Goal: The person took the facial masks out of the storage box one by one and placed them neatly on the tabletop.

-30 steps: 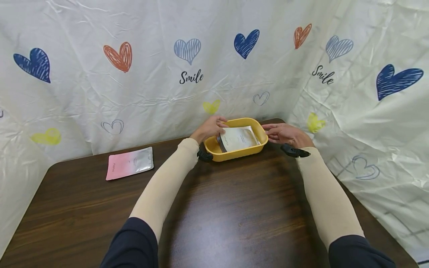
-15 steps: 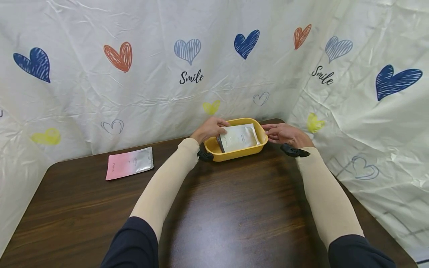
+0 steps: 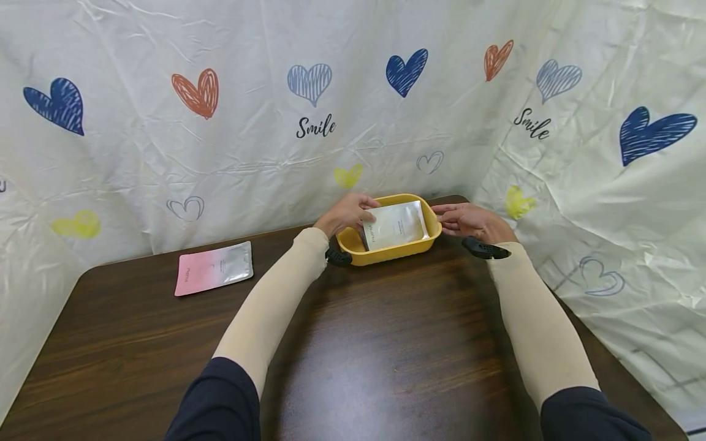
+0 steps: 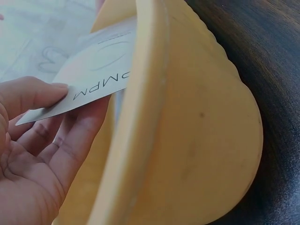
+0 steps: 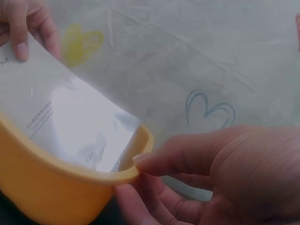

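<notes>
Between thumb and fingers, my left hand (image 3: 345,213) pinches the left end of a white-and-silver sheet mask packet (image 3: 394,226), marked 23ml. The packet slants inside a yellow plastic basket (image 3: 388,253) at the table's back edge. In the left wrist view the packet's corner (image 4: 89,91) lies under the thumb, with fingers beneath. My right hand (image 3: 469,222) is at the basket's right end. The right wrist view has its thumb on the rim (image 5: 108,177) and its fingers curled below, against the outer wall.
A pink-and-silver packet (image 3: 214,268) lies flat on the dark wooden table (image 3: 353,343), left of the basket. Behind the table hangs a white curtain (image 3: 248,147) printed with hearts, which continues along the right side.
The packet's far right corner has risen a little and the packet has shifted slightly to the right with my left hand. My right hand and the basket have stayed in place.
</notes>
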Demonstrator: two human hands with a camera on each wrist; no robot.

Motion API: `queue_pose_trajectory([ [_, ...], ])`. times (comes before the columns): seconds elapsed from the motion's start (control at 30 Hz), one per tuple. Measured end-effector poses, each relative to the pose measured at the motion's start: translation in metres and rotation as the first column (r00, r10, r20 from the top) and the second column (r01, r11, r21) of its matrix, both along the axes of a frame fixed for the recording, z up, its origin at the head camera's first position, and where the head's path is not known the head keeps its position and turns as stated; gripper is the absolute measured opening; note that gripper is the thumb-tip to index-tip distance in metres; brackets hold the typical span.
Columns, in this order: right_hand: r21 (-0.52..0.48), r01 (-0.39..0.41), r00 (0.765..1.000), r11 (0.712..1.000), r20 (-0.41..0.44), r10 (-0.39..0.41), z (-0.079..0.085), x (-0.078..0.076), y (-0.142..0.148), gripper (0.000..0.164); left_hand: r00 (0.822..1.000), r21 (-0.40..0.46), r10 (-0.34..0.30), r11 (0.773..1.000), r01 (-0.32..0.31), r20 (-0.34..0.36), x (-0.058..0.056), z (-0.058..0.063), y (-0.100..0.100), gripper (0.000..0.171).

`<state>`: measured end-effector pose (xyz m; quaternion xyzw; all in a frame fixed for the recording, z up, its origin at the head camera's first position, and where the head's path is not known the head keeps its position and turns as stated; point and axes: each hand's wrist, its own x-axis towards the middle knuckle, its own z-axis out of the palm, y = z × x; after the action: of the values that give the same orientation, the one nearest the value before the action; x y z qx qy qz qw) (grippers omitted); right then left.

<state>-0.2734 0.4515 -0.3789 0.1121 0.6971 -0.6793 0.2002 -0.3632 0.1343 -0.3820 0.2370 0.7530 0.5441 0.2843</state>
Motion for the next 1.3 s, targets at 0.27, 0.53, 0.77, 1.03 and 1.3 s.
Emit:
queue_pose_trajectory([
  [0.27,-0.02,0.012,1.0,1.0,0.006,-0.012,-0.0014,-0.0002,0.0001,0.057,1.0,-0.017,-0.011,1.0,0.011,-0.02,0.0043,0.0015,-0.0014,0.037],
  [0.53,-0.053,0.007,1.0,0.999,0.005,-0.006,-0.0036,-0.0018,0.0013,0.056,1.0,-0.044,-0.004,0.999,0.004,-0.013,0.0044,0.0051,-0.0031,0.034],
  [0.77,-0.028,0.003,1.0,1.0,0.01,-0.003,-0.0025,-0.0016,0.0016,0.056,1.0,-0.034,-0.002,0.999,0.002,-0.021,0.003,0.0051,-0.0033,0.034],
  [1.03,-0.019,-0.009,1.0,1.0,0.005,0.009,-0.0004,0.0008,-0.0005,0.058,1.0,-0.019,-0.004,1.0,0.003,-0.031,0.0041,0.0065,-0.0036,0.033],
  [1.3,-0.016,-0.016,1.0,1.0,-0.002,0.016,0.002,0.0023,-0.0014,0.057,1.0,-0.015,0.0,1.0,-0.001,-0.023,0.0036,0.0086,-0.0069,0.033],
])
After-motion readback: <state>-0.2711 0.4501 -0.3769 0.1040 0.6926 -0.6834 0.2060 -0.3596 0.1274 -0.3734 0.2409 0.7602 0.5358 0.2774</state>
